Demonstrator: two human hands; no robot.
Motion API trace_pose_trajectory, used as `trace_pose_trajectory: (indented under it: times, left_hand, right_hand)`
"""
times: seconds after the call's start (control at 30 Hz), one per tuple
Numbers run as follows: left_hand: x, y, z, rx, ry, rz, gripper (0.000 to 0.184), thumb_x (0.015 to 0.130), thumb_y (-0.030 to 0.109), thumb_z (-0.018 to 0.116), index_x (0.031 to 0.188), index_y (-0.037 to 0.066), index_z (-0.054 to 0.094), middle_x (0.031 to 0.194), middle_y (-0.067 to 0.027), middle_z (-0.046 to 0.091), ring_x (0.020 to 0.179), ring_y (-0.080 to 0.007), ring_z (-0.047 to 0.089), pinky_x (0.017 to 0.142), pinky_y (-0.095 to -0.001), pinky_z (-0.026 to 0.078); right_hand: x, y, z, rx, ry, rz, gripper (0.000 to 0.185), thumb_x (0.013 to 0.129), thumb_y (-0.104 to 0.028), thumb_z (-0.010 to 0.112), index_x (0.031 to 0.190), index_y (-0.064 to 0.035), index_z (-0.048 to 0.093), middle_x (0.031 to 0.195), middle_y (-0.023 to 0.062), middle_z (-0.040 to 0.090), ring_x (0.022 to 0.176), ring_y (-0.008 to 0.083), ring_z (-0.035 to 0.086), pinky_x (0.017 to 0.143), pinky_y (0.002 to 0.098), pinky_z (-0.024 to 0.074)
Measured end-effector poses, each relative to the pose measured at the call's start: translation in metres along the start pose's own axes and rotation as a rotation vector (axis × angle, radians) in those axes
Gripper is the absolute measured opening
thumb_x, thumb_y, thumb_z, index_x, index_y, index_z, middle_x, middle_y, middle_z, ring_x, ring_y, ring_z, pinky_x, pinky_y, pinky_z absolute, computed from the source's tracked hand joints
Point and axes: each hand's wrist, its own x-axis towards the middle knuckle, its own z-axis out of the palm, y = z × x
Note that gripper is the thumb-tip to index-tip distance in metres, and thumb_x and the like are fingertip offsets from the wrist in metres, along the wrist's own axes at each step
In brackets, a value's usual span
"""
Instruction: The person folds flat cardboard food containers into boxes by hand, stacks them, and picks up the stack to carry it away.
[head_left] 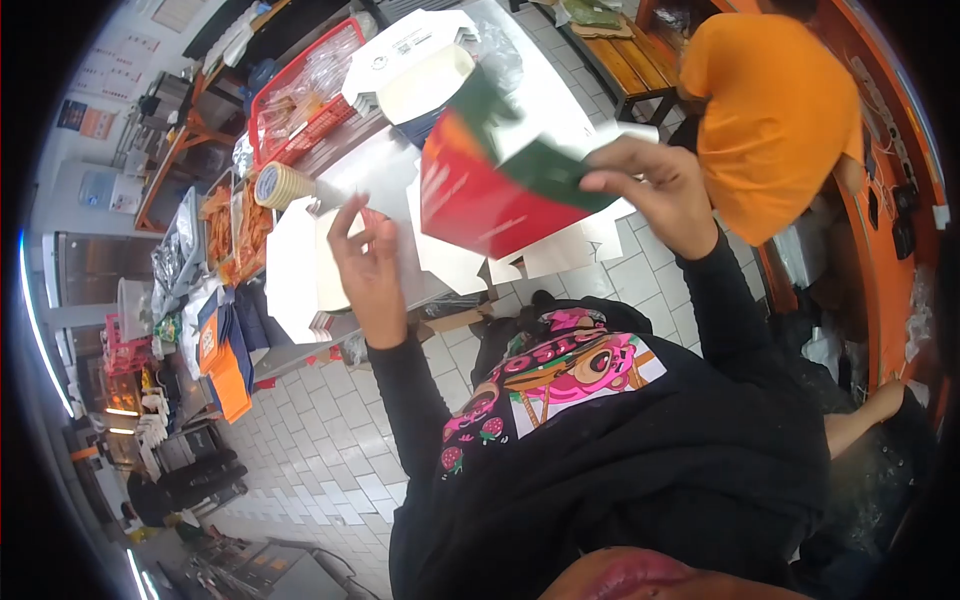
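Note:
My right hand (pixel 660 190) pinches the green edge of a red and green food carton (pixel 475 205), which is tilted in the air over the table and slightly blurred. My left hand (pixel 370 265) is raised to the left of that carton with its fingers apart, holding nothing. Just beside it is a stack of white folded cartons (pixel 295 275). Beyond the red carton lies another white carton (pixel 415 60) with an open flap. Flat white cardboard pieces (pixel 540 255) lie under the red carton, along the table's near edge.
A roll of tape (pixel 278 186) and a red basket with plastic bags (pixel 310 130) stand on the left. Trays of orange-brown food (pixel 240 225) are farther left. A person in an orange shirt (pixel 775 115) is at right, beside an orange shelf (pixel 890 270). Tiled floor (pixel 340 430) lies below.

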Motion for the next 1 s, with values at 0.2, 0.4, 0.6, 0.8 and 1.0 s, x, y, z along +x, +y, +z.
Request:
trace_pose_trajectory:
  times: [0.2,0.4,0.6,0.8,1.0]
  left_hand:
    - [-0.007,0.008,0.007,-0.697,-0.523,-0.02,0.026,0.095,0.016,0.062,0.116,0.006,0.052,0.098,-0.0054,0.054,0.08,-0.0128,0.054,0.067,-0.023,0.045]
    - [-0.019,0.016,0.006,-0.61,-0.636,0.18,0.015,0.08,0.007,0.076,0.083,0.006,0.061,0.086,-0.0005,0.047,0.077,-0.0115,0.047,0.064,-0.0243,0.037]
    - [-0.025,0.05,0.018,0.26,-0.361,0.426,0.02,0.077,0.014,0.077,0.081,0.003,0.061,0.076,-0.0049,0.05,0.074,-0.0195,0.048,0.068,-0.0322,0.039]
    - [-0.024,0.035,0.014,0.317,-0.814,0.313,0.021,0.083,0.014,0.073,0.097,0.005,0.06,0.087,-0.0084,0.064,0.085,-0.0231,0.058,0.077,-0.032,0.044]
    - [-0.023,0.02,0.008,-0.094,-0.672,-0.077,0.027,0.087,0.012,0.069,0.105,0.001,0.054,0.088,-0.0049,0.064,0.072,-0.0139,0.053,0.074,-0.028,0.043]
  right_hand:
    - [0.011,0.006,0.024,-0.178,-0.266,0.118,0.018,0.092,-0.016,0.064,0.099,-0.0008,0.07,0.081,0.0085,0.069,0.073,0.0135,0.064,0.068,0.0263,0.0493]
    - [0.012,0.006,0.029,-0.168,-0.382,0.2,0.022,0.092,-0.023,0.066,0.097,-0.0025,0.07,0.069,0.0067,0.066,0.06,0.011,0.059,0.06,0.0265,0.0465]
    - [0.02,-0.002,0.03,-0.306,-0.483,0.045,0.016,0.09,-0.02,0.066,0.092,-0.0042,0.07,0.067,0.0095,0.065,0.057,0.021,0.061,0.057,0.0308,0.0454]
    - [0.028,-0.009,0.033,-0.404,-0.734,0.002,0.012,0.086,-0.019,0.065,0.092,-0.0102,0.071,0.071,0.0131,0.066,0.07,0.0335,0.064,0.066,0.0412,0.0488]
    - [0.031,0.018,-0.002,-0.584,-0.676,-0.44,0.014,0.085,-0.021,0.068,0.095,-0.0112,0.068,0.09,0.0101,0.068,0.088,0.0293,0.065,0.074,0.0416,0.0491]
